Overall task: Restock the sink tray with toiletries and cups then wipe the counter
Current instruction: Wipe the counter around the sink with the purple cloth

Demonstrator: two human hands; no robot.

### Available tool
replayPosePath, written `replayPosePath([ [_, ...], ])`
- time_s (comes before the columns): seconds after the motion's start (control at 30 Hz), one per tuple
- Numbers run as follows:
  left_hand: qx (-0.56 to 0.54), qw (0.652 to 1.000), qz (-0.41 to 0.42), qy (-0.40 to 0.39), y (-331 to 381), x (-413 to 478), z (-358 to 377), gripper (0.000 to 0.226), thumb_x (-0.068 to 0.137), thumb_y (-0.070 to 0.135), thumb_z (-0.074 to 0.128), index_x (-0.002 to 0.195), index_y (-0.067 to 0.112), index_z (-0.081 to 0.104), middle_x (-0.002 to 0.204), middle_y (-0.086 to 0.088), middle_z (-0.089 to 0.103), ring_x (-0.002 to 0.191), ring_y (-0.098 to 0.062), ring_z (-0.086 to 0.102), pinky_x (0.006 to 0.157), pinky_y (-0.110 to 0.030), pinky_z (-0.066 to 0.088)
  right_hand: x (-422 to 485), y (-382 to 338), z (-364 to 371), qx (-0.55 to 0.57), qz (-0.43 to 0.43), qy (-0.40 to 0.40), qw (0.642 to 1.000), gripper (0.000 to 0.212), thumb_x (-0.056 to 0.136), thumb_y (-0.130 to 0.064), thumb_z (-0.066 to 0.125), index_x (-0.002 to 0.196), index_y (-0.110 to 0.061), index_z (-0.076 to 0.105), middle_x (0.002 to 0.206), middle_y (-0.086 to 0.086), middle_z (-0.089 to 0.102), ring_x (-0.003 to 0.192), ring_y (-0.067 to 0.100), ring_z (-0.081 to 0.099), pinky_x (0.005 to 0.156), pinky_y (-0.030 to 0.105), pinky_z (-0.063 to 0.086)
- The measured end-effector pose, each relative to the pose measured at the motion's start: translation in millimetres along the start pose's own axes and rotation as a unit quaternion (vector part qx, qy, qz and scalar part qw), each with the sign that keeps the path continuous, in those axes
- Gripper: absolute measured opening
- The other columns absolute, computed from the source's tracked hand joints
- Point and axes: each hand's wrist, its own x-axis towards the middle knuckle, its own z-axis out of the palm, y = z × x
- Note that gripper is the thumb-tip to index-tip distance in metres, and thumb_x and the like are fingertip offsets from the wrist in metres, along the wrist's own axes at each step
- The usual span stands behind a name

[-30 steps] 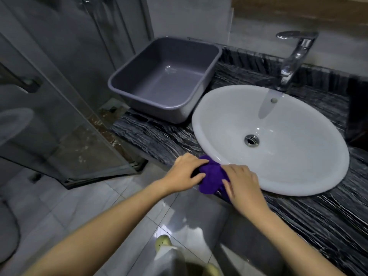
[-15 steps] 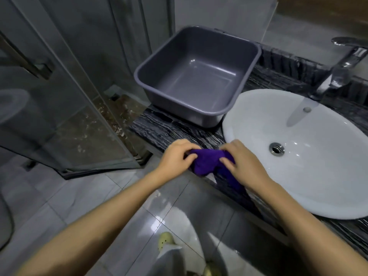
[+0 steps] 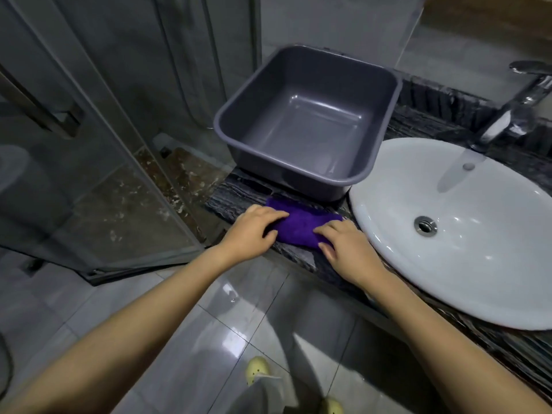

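- Cloth (image 3: pixel 301 227): purple, bunched flat on the counter (image 3: pixel 239 195) at its front edge, 6 o'clock of the tub, 9 o'clock of the sink.
- Left hand (image 3: pixel 254 234): fingers pressed down flat on the cloth's left end.
- Right hand (image 3: pixel 346 249): fingers pressed down flat on its right end.
- Risk: the cloth lies at the lip; an outward stroke would likely drop it to the floor.
- Risk: a push toward 12 o'clock could shove the tub.
- Tub (image 3: pixel 367 162): grey plastic, nothing inside.
- Sink (image 3: pixel 388 240): white, nothing inside; drain open.
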Motion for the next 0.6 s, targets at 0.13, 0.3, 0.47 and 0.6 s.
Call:
replayPosePath([
  [0.13, 0.047, 0.999, 0.0, -0.011, -2.4, 1.0, 9.8, 0.038, 0.086, 0.022, 0.056, 0.124, 0.02, 0.054, 0.122, -0.003, 0.055, 0.118, -0.023, 0.043, 0.104, -0.041, 0.035, -2.6, -4.1, 6.0, 0.003, 0.007, 0.005, 1.0, 0.036, 0.089, -0.026, 0.055, 0.124, -0.023, 0.055, 0.123, 0.001, 0.054, 0.113, 0.025, 0.045, 0.095, 0.04, 0.041],
  [0.3, 0.068, 0.997, -0.01, -0.027, -2.7, -4.1, 11.1, 0.038, 0.085, 0.026, 0.057, 0.122, 0.024, 0.053, 0.124, 0.001, 0.053, 0.12, -0.02, 0.041, 0.103, -0.038, 0.03, -7.3, -4.9, 3.9, -0.001, 0.007, -0.044, 0.999, 0.04, 0.088, -0.029, 0.057, 0.128, -0.023, 0.05, 0.127, 0.002, 0.048, 0.116, 0.025, 0.042, 0.099, 0.039, 0.039],
  [0.47, 0.02, 0.997, -0.035, -0.062, 5.1, 1.1, -13.7, 0.038, 0.085, 0.025, 0.06, 0.122, 0.018, 0.056, 0.125, -0.005, 0.059, 0.118, -0.021, 0.049, 0.104, -0.034, 0.037, 19.1, -21.0, -34.7, -0.056, 0.018, -0.245, 0.968, 0.051, 0.091, -0.042, 0.051, 0.136, -0.02, 0.043, 0.138, 0.011, 0.041, 0.127, 0.032, 0.039, 0.106, 0.041, 0.036],
  [0.6, -0.047, 0.981, -0.111, -0.149, 19.4, 3.2, -48.1, 0.038, 0.087, 0.023, 0.06, 0.124, 0.012, 0.057, 0.127, -0.008, 0.06, 0.115, -0.019, 0.057, 0.099, -0.025, 0.041, 44.8, -42.5, -78.2, -0.125, -0.009, -0.387, 0.914, 0.053, 0.093, -0.046, 0.046, 0.134, -0.012, 0.047, 0.125, 0.011, 0.057, 0.104, 0.028, 0.058, 0.086, 0.036, 0.05],
])
